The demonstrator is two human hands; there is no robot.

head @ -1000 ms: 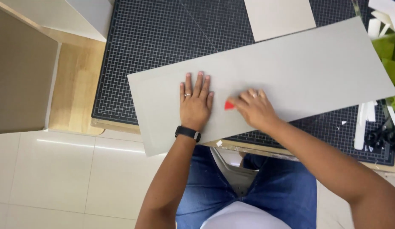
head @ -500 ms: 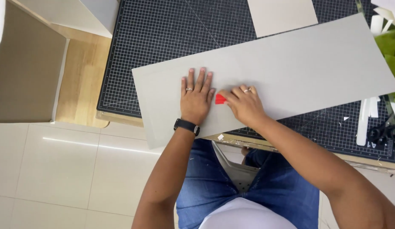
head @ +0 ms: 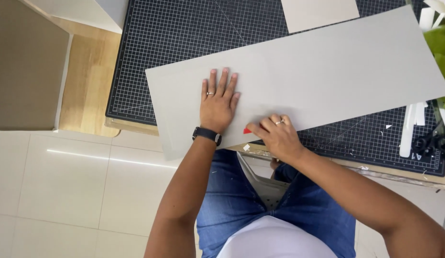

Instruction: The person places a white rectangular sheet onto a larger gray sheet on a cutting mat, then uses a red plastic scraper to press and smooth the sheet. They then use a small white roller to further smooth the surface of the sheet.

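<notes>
A long grey cardboard sheet (head: 327, 71) lies slanted on a black gridded cutting mat (head: 184, 43), its near left corner hanging past the table edge. My left hand (head: 217, 100) presses flat on the sheet, fingers spread, a ring on one finger and a black watch on the wrist. My right hand (head: 275, 136) is closed around a small red cutter (head: 247, 130) at the sheet's near edge, just right of my left hand; only the red tip shows.
A smaller pale card (head: 318, 12) lies on the mat at the top. White paper strips (head: 409, 134), black scissors (head: 433, 143) and green material (head: 440, 45) sit at the right. A brown board (head: 26, 71) stands at the left over tiled floor.
My right hand with the red cutter has drawn back toward me, from the middle of the sheet to its near edge. My left hand stays pressed flat on the sheet.
</notes>
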